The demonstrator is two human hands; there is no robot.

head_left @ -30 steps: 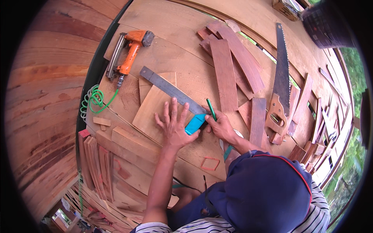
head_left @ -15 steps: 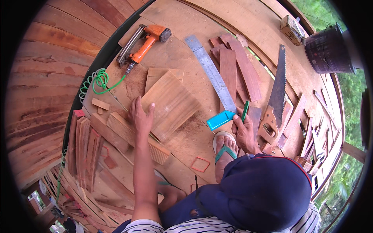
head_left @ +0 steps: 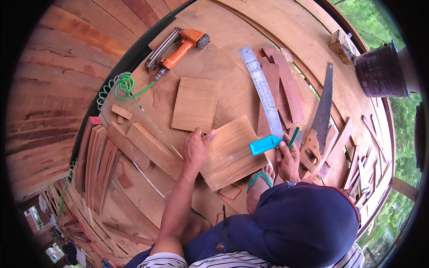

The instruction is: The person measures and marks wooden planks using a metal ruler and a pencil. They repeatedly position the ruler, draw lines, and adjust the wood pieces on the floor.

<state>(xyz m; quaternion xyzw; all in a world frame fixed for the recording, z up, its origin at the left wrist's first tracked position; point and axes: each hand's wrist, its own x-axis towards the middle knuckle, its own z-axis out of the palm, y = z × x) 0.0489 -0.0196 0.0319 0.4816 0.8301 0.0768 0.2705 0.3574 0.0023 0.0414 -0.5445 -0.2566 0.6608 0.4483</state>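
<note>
The right hand [head_left: 288,161] holds a square [head_left: 267,145] and green pencil [head_left: 294,137] — the square's long blade pointing away, slanting leftward. The left hand [head_left: 195,150] grips a board [head_left: 234,154] beside it, one corner pointing away — another board [head_left: 195,103] lies beyond.

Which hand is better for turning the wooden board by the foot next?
Probably the left hand: it holds the wooden board by its edge, while the right hand is occupied with the blue-handled square and green pencil.
</note>
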